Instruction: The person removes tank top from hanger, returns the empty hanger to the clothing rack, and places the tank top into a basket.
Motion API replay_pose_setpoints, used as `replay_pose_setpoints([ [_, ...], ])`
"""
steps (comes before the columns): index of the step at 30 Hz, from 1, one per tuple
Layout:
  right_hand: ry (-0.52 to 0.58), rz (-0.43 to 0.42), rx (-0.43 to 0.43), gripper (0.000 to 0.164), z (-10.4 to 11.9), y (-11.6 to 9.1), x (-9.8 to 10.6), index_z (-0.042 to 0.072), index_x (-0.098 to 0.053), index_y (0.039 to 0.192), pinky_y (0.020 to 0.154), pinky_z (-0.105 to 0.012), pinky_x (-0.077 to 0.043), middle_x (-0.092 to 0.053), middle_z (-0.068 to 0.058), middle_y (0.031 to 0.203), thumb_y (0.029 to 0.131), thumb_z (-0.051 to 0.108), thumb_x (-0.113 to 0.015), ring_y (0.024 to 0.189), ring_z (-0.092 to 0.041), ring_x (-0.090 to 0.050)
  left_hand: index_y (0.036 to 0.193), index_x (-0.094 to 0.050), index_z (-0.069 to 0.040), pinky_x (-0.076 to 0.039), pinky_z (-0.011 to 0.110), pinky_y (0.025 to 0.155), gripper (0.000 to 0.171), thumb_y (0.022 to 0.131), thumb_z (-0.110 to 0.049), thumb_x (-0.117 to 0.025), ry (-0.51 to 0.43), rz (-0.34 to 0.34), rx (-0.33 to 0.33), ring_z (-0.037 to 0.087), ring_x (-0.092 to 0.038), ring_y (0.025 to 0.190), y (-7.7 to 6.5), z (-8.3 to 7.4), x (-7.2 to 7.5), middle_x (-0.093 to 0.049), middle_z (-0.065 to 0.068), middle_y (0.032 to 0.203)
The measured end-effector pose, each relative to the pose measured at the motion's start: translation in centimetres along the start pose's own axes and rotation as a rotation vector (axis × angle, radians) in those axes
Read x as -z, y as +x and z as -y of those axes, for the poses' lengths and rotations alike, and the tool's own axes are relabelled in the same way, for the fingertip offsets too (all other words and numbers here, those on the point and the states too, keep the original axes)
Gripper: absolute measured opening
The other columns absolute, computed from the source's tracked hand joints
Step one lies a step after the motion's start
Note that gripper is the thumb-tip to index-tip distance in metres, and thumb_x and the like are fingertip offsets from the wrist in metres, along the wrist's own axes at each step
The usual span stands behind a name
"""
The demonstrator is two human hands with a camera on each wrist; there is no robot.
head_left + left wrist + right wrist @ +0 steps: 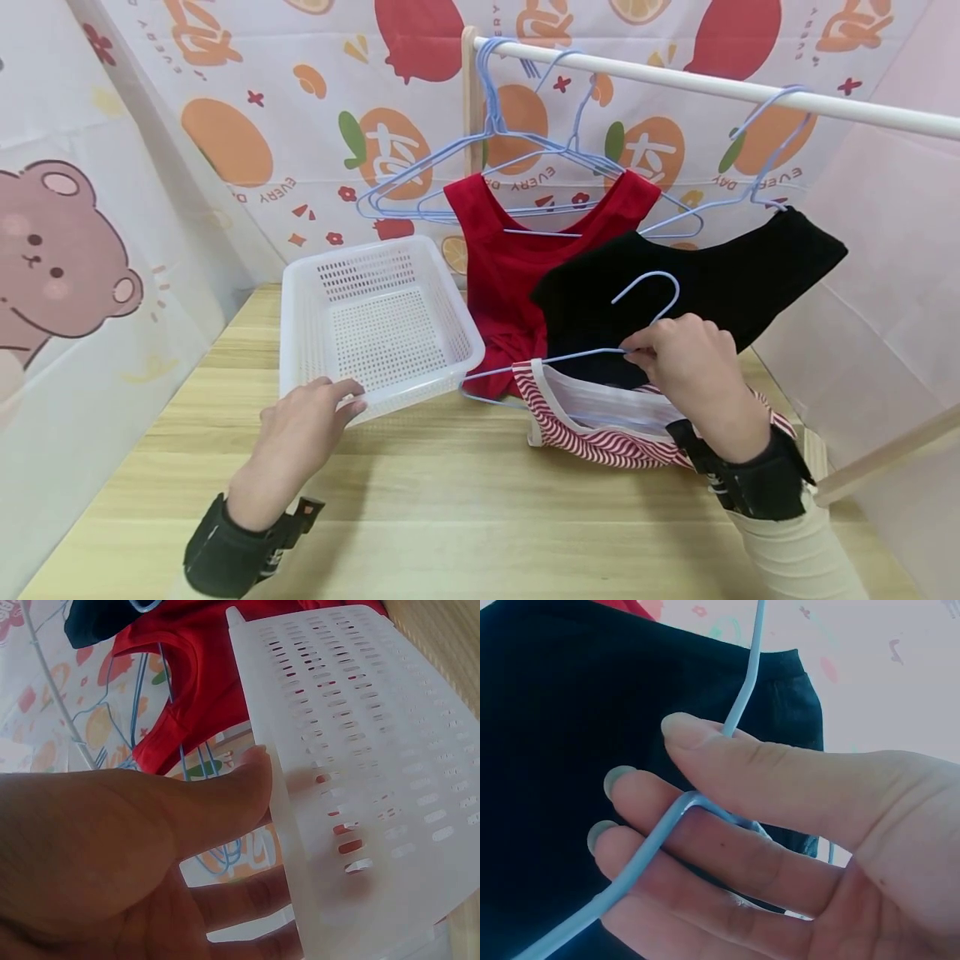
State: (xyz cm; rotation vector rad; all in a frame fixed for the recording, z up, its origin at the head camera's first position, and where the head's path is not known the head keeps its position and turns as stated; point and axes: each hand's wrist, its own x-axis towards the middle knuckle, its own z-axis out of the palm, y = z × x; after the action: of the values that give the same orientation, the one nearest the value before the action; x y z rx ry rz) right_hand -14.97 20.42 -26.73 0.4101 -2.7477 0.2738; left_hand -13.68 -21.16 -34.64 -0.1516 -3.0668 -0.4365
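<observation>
My right hand (686,367) pinches a light blue clothes hanger (651,287) at its neck, below the hook. A red-and-white striped top (600,446) hangs from that hanger, low over the table, its right part covered by my wrist. In the right wrist view the thumb and fingers (705,742) are around the hanger wire (641,859). My left hand (303,429) grips the near rim of a white plastic basket (375,396), thumb on one side. Through the left wrist view, the perforated basket wall (360,750) is beside the thumb; some fingertips are hidden behind the rim.
A white rail (697,83) on a wooden post (472,108) carries several blue hangers (491,100). On it hang a red tank top (495,258) and a black top (675,275), behind my right hand. Printed cloth (277,67) lines the back of the wooden table (465,517).
</observation>
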Motion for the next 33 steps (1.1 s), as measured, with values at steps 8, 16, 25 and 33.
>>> replay_pose_setpoints([
  [8, 0.030, 0.010, -0.038, 0.013, 0.0, -0.5, -0.6, 0.012, -0.084, 0.097, 0.043, -0.028, -0.034, -0.078, -0.015, 0.086, 0.090, 0.005, -0.076, 0.057, -0.020, -0.053, 0.119, -0.073, -0.012, -0.043, 0.046, 0.057, 0.024, 0.099, -0.025, -0.069, 0.006, -0.003, -0.001, 0.029, -0.062, 0.074, 0.0, 0.1, 0.0, -0.068, 0.012, 0.091],
  [16, 0.040, -0.010, -0.065, 0.018, -0.1, -1.3, -1.1, 0.013, -0.085, 0.095, 0.043, -0.028, -0.030, -0.074, -0.010, 0.076, 0.091, 0.001, -0.071, 0.054, -0.018, -0.044, 0.119, -0.073, -0.012, -0.043, 0.045, 0.056, 0.024, 0.098, -0.024, -0.070, 0.005, -0.015, -0.007, 0.029, -0.062, 0.074, -0.1, 0.0, -0.1, -0.069, 0.013, 0.091],
  [25, 0.081, -0.017, -0.090, 0.018, -0.7, -2.1, -1.3, 0.012, -0.085, 0.095, 0.044, -0.027, -0.031, -0.076, -0.009, 0.077, 0.092, 0.001, -0.071, 0.057, -0.017, -0.048, 0.118, -0.074, -0.013, -0.042, 0.046, 0.056, 0.024, 0.098, -0.025, -0.069, 0.014, -0.032, -0.020, 0.032, -0.065, 0.075, -0.2, 0.3, -0.5, -0.069, 0.012, 0.091],
  [33, 0.087, -0.021, -0.074, 0.021, -0.9, -1.8, -1.3, 0.013, -0.085, 0.096, 0.043, -0.027, -0.031, -0.076, -0.009, 0.076, 0.092, -0.001, -0.069, 0.057, -0.017, -0.049, 0.115, -0.074, -0.012, -0.042, 0.044, 0.051, 0.022, 0.096, -0.023, -0.072, 0.020, -0.073, -0.042, 0.033, -0.065, 0.074, -0.1, 0.2, -0.5, -0.070, 0.013, 0.090],
])
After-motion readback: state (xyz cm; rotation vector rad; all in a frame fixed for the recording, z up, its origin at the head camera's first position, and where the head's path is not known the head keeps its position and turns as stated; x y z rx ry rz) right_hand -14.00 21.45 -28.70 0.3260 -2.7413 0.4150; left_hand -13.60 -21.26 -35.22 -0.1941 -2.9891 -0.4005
